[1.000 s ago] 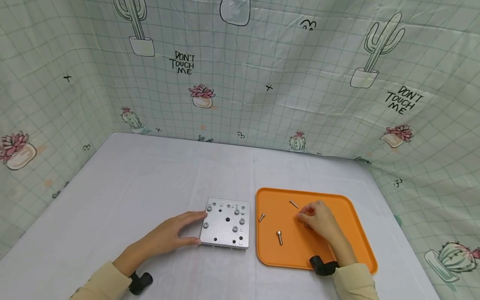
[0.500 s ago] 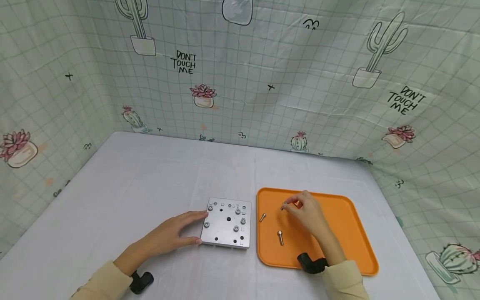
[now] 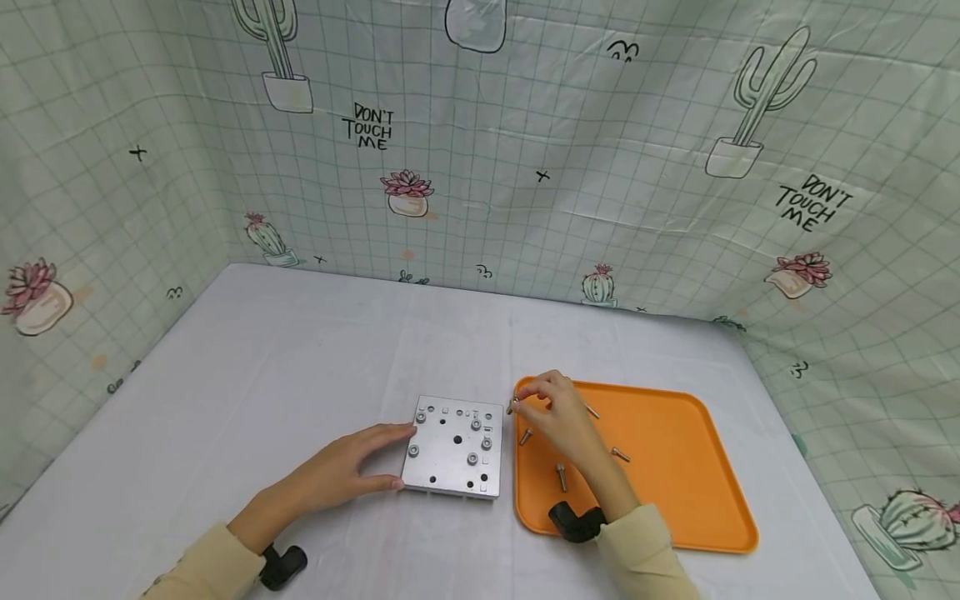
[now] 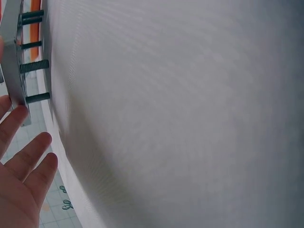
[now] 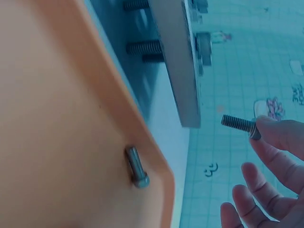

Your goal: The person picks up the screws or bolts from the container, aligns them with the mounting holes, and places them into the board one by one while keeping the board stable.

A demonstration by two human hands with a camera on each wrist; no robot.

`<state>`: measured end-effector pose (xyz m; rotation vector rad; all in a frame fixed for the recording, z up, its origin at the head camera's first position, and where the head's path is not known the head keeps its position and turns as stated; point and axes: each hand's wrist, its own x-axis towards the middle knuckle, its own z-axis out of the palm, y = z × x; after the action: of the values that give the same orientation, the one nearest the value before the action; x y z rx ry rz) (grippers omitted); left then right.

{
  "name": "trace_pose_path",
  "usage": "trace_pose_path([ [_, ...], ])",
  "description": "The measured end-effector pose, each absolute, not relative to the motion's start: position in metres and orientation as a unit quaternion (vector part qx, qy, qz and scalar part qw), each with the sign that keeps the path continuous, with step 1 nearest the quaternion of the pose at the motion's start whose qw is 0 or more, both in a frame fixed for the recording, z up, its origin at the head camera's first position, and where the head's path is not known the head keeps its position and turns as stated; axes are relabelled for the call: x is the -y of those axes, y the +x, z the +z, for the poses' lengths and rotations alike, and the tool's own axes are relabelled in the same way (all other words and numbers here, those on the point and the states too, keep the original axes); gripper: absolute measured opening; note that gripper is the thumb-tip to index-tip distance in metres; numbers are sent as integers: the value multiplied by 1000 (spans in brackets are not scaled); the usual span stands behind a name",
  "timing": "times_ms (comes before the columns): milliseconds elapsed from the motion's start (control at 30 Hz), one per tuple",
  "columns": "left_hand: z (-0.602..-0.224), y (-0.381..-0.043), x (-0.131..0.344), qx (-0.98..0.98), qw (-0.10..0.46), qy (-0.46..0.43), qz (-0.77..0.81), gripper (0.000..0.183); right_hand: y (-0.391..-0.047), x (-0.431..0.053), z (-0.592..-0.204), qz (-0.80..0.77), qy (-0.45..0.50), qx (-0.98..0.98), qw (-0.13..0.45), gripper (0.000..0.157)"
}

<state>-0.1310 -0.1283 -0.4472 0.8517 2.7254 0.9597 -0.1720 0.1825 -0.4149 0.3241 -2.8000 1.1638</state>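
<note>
My right hand (image 3: pixel 558 421) pinches a small socket-head bolt (image 5: pixel 237 123) between thumb and forefinger, its threaded end sticking out. This hand is over the tray's left rim, just right of a square metal plate (image 3: pixel 442 465). Several bolt heads stand on the plate's top among open holes. Threaded shanks (image 4: pixel 35 65) poke out below it, seen in the left wrist view. My left hand (image 3: pixel 341 467) touches the plate's left edge with extended thumb and forefinger. Its other fingers are spread apart in the left wrist view.
An orange tray (image 3: pixel 690 467) lies right of the plate, holding several loose bolts, among them one bolt (image 3: pixel 561 477) near its front left and one bolt (image 3: pixel 619 454) beside the right forearm. A patterned cloth (image 3: pixel 465 167) hangs behind the white table (image 3: pixel 337 350).
From the tray's middle, my right hand has moved left with a bolt between its fingers, coming close to the plate. My left hand and the plate have kept their places.
</note>
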Motion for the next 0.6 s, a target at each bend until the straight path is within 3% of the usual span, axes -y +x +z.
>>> trace_pose_path([
  [600, -448, -131, 129, -901, 64, 280, 325, 67, -176, -159, -426, 384, 117, 916, 28, 7],
])
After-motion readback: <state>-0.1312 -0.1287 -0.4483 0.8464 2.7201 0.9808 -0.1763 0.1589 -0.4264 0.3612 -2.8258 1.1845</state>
